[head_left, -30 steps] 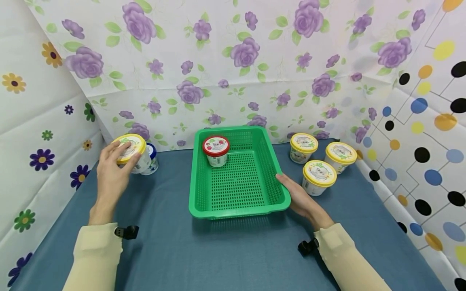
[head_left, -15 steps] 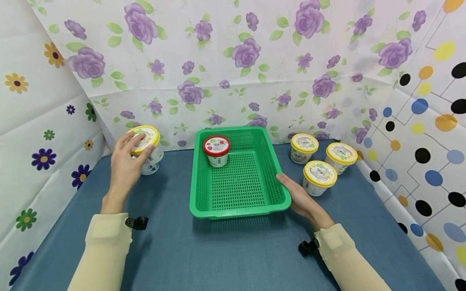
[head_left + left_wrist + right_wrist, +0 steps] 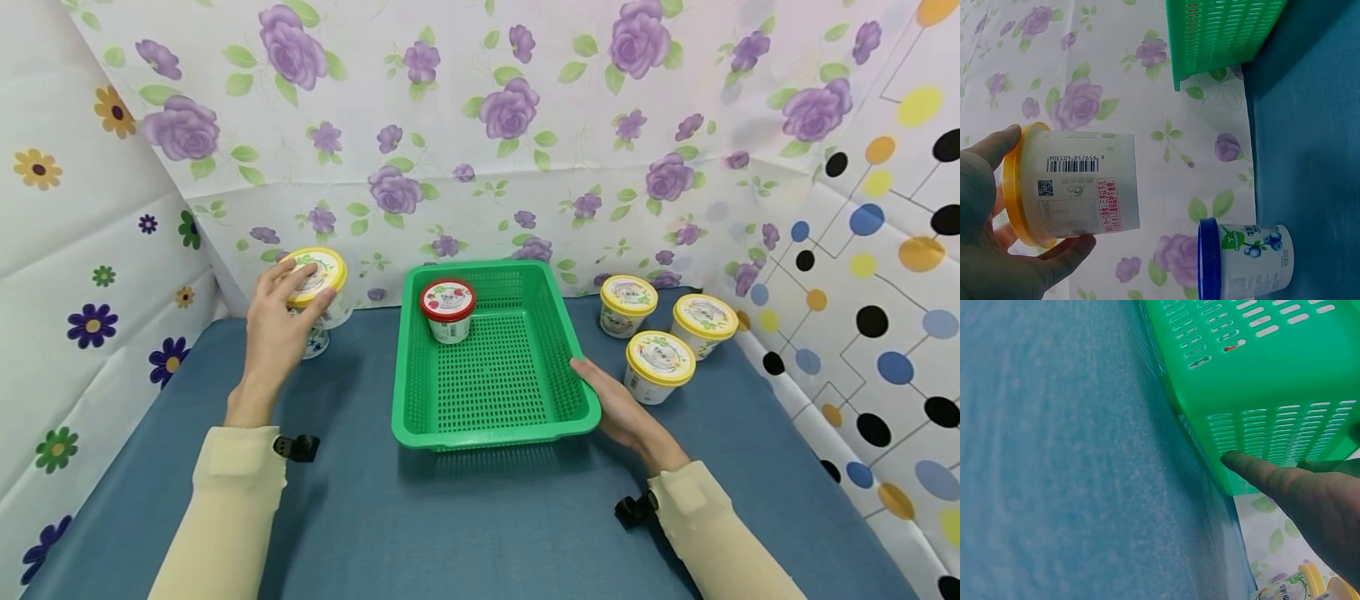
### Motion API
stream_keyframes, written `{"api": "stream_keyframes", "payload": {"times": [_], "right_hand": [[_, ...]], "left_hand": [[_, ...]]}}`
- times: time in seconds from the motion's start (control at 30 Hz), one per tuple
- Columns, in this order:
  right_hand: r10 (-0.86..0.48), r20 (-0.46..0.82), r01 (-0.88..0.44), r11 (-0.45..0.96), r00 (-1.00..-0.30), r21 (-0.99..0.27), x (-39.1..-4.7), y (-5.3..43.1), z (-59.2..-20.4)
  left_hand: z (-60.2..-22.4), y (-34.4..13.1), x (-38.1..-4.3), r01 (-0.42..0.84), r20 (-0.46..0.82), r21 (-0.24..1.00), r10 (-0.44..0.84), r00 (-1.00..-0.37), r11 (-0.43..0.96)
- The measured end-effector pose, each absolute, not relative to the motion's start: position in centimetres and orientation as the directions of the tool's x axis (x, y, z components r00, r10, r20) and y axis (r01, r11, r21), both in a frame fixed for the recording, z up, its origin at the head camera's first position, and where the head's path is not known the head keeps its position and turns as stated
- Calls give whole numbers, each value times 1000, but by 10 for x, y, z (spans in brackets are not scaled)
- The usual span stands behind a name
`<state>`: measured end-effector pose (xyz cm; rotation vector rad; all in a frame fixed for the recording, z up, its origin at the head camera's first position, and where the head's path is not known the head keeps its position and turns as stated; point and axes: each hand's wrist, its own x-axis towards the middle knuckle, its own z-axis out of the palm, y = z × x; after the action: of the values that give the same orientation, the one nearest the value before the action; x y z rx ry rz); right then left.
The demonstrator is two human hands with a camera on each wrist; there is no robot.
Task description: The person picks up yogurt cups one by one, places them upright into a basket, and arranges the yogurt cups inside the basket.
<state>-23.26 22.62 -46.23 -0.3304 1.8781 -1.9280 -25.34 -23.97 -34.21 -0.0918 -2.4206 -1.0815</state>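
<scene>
My left hand (image 3: 277, 321) grips a tub with a yellow lid (image 3: 318, 275) by the lid, holding it up off the table. In the left wrist view the tub's white side (image 3: 1085, 181) shows a barcode. Below it stands a blue-lidded tub (image 3: 1244, 259) with blueberries printed on it, mostly hidden by the hand and held tub in the head view. My right hand (image 3: 618, 412) holds the right side of a green plastic basket (image 3: 495, 435). One finger (image 3: 1260, 470) lies along its slotted outer wall. A red-lidded tub (image 3: 447, 310) stands inside the basket, at the back left.
Right of the basket stand three yellow-lidded tubs: one at the back (image 3: 627, 304), one farther right (image 3: 703, 321) and one nearer (image 3: 658, 365). A blue cloth (image 3: 450, 533) covers the table. A floral sheet (image 3: 480, 183) hangs behind, with patterned sheets at both sides.
My left hand has moved right and slightly up with the yellow-lidded tub, passing over the blue-lidded one. My right hand and the basket have stayed in place.
</scene>
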Motion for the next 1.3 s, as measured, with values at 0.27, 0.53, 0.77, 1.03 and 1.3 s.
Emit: {"api": "stream_keyframes", "payload": {"times": [0.27, 0.53, 0.77, 1.03, 1.3], "right_hand": [[-452, -128, 140, 6, -883, -990, -231, 226, -461], [-457, -129, 142, 7, -880, -990, -231, 226, -461], [-456, -132, 146, 5, -880, -989, -232, 226, -462], [-451, -133, 140, 17, -882, -990, -232, 227, -463], [-454, -131, 139, 15, -881, -990, -232, 227, -462]], "left_hand": [[-340, -233, -257, 279, 472, 672, -106, -875, 686], [-331, -219, -263, 316, 480, 678, -74, -874, 663], [-326, -207, -270, 342, 480, 693, -52, -875, 635], [-320, -191, -277, 372, 484, 698, -20, -875, 612], [-314, -175, -285, 411, 495, 693, 24, -869, 592]]}}
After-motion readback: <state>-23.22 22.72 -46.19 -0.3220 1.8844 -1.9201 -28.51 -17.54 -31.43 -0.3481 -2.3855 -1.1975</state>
